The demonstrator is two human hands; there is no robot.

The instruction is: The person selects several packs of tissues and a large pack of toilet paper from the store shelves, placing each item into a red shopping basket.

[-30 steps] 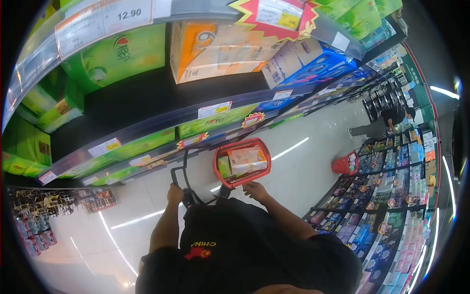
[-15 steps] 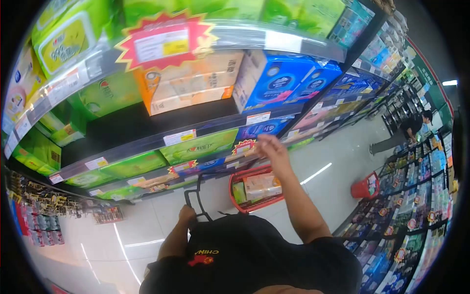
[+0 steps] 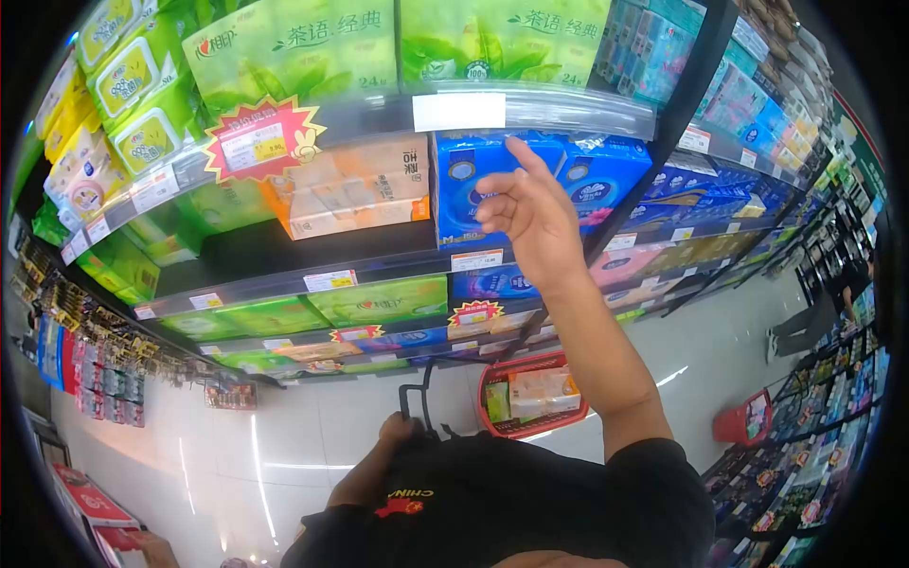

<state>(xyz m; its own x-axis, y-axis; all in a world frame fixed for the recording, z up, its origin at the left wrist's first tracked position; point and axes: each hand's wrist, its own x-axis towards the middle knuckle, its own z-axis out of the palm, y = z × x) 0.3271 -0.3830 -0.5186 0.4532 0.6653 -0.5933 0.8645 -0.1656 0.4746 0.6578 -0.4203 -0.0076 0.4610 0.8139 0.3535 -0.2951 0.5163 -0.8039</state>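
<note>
My right hand (image 3: 530,213) is raised in front of a blue pack of tissues (image 3: 488,156) on the middle shelf. Its index finger stretches up over the pack while the other fingers curl loosely, with nothing held. A second blue pack (image 3: 597,180) stands to the right, and an orange-and-white tissue pack (image 3: 360,185) to the left. Low by my body, my left hand (image 3: 398,431) is closed around the black pull handle (image 3: 413,399). In the red shopping basket (image 3: 488,417) on the floor lie an orange-and-white pack (image 3: 544,391) and a green pack (image 3: 496,401).
Green tissue packs (image 3: 294,52) line the upper shelf above a starburst price sign (image 3: 260,140). A black shelf post (image 3: 696,80) rises at the right. Across the aisle are another red basket (image 3: 743,419) and a person (image 3: 814,317) beside the opposite shelves.
My right hand has risen from near the lower shelf to the blue pack. The view has shifted, with the shelf now nearer. My left hand still grips the handle.
</note>
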